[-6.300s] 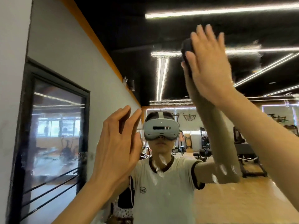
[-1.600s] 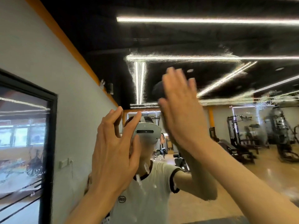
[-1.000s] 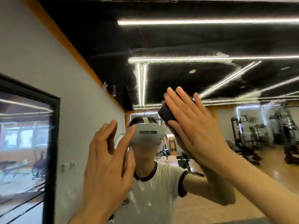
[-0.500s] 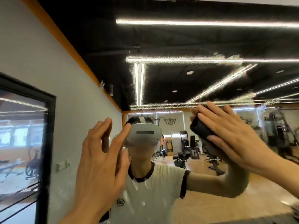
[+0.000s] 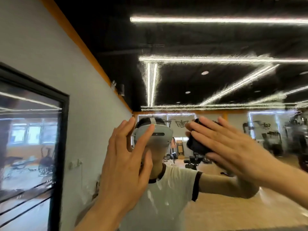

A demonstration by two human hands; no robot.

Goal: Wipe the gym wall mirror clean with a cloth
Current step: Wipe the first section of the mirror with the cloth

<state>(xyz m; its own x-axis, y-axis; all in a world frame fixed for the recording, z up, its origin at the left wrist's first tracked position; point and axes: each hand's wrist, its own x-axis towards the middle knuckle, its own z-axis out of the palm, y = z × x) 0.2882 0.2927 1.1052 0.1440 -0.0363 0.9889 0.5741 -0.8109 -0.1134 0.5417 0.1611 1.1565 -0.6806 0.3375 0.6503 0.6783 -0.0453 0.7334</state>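
The wall mirror (image 5: 216,80) fills the whole view and shows hazy streaks around the reflected ceiling lights. A dark cloth (image 5: 195,144) lies flat against the glass at mid-height, right of centre. My right hand (image 5: 230,147) presses it there with straight fingers. The cloth's left edge sticks out past my fingertips. My left hand (image 5: 126,164) is raised at the glass left of centre, fingers spread and holding nothing. Whether it touches the glass I cannot tell.
White smears (image 5: 158,185) dot the glass over the reflected shirt. The mirror reflects a black-framed window (image 5: 33,147) at left, gym machines (image 5: 273,139) at right, and a person in a headset at centre.
My right hand has dragged the cloth from high on the glass down to head height, swinging right and then slightly back left. My left hand has stayed in about the same place.
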